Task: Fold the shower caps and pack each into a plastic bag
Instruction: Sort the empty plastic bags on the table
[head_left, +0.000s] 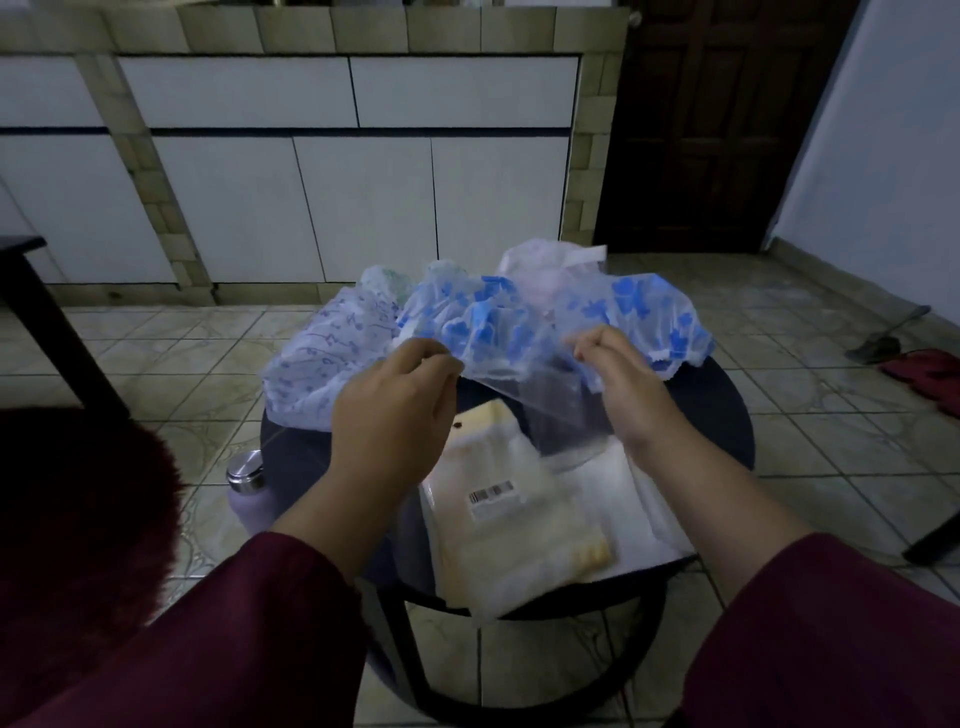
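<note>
Dim light is cast over the whole room. The back is filled by a tiled counter (363, 31), and white cabinet doors (363, 208) are set beneath it. A dark wooden door (717, 119) is seen at the right, with a pale wall (883, 156) beside it. The floor (779, 322) is laid with glossy beige tiles. A round dark table (727, 415) is planted at centre, and a dark furniture leg (47, 322) is glimpsed at the left edge.

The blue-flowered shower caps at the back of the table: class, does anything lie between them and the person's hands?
Yes. A clear plastic bag, pinched by the left hand and right hand, hangs before the blue-flowered shower caps.
</note>
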